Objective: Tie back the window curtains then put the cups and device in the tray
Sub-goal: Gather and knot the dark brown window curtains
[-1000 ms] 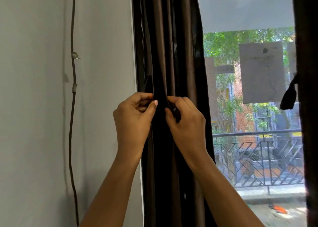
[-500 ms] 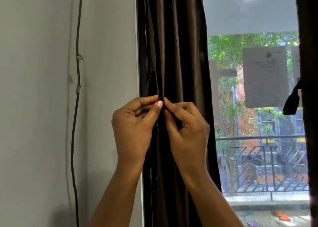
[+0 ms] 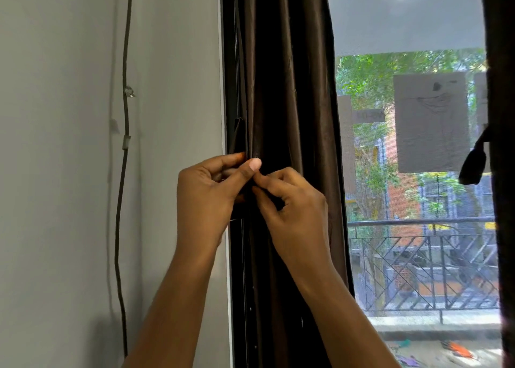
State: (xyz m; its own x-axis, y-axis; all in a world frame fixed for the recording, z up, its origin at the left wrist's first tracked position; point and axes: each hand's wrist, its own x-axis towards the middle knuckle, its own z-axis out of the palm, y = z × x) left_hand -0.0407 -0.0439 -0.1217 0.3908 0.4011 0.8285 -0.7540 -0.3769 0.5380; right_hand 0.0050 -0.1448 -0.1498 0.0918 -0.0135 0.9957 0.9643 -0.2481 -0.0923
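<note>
Left hand [image 3: 207, 197] and right hand [image 3: 295, 208], fingers curled and thumbs against forefingers, each pinch dark fabric at the front of the gathered dark brown satin curtain [image 3: 289, 89]. The curtain hangs bunched directly behind the grip. Tie strap or curtain fold: cannot be told. Left of the grip, a thin cable [image 3: 119, 200] runs down the pale grey wall [image 3: 55, 144].

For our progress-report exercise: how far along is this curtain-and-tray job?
Done: the right-edge curtain seems tied, a dark tie hanging on it. In hand: left hand and right hand pinch the gathered brown curtain's front. Left: cups, device, tray, none in view.
</note>
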